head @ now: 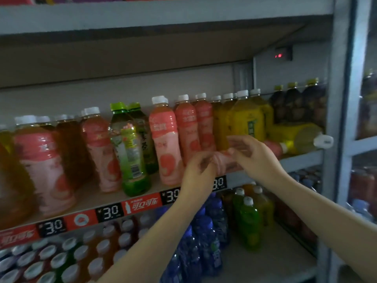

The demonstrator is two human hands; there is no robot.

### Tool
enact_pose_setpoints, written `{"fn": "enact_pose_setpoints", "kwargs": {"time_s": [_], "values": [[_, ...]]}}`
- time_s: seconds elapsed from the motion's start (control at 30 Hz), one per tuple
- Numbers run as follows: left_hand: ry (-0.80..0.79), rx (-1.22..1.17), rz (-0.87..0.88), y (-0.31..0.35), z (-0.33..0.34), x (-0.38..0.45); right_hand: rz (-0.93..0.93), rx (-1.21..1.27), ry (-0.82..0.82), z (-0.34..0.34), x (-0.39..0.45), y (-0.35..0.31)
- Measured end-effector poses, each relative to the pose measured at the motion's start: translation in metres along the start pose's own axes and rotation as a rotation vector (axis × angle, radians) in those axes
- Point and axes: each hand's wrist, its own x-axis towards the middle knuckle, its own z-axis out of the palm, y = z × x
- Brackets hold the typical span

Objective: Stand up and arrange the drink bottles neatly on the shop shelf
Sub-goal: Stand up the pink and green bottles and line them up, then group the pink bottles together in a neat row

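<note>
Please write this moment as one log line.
hands: left, right both grip lying pink bottle | yellow bottle lying | step: standing up
</note>
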Motion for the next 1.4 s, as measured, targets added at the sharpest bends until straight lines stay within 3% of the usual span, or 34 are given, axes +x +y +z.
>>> {"fn": "enact_pose_setpoints", "kwargs": {"time_s": [0.3,0.5,0.6,0.7,0.97,1.13,1.27,1.4], "values": [[-0.053,0.385,0.032,-0.002,0.04,0.042,-0.063,-0.289,-0.076,-0.056,0.008,0.053],[-0.264,0.717,-0.016,0.023,0.064,0.074,-0.227,-0.403,-0.216,-0.08,0.033,0.073],[-0.422,0.813,-0.119,0.033,0.072,0.092,-0.269,-0.448,-0.317,-0.092,0.047,0.082],[-0.477,0.893,-0.191,0.032,0.079,0.103,-0.277,-0.411,-0.426,-0.101,0.057,0.091],[-0.493,0.842,-0.211,0.029,0.075,0.108,-0.314,-0.407,-0.577,-0.1,0.071,0.098],[-0.418,0.697,-0.203,0.021,0.059,0.097,-0.328,-0.332,-0.572,-0.097,0.078,0.095],[-0.307,0.579,-0.217,0.02,0.036,0.091,-0.348,-0.236,-0.461,-0.087,0.088,0.08],[-0.189,0.386,-0.198,0.02,0.023,0.083,-0.341,-0.076,-0.238,-0.074,0.101,0.055]]}}
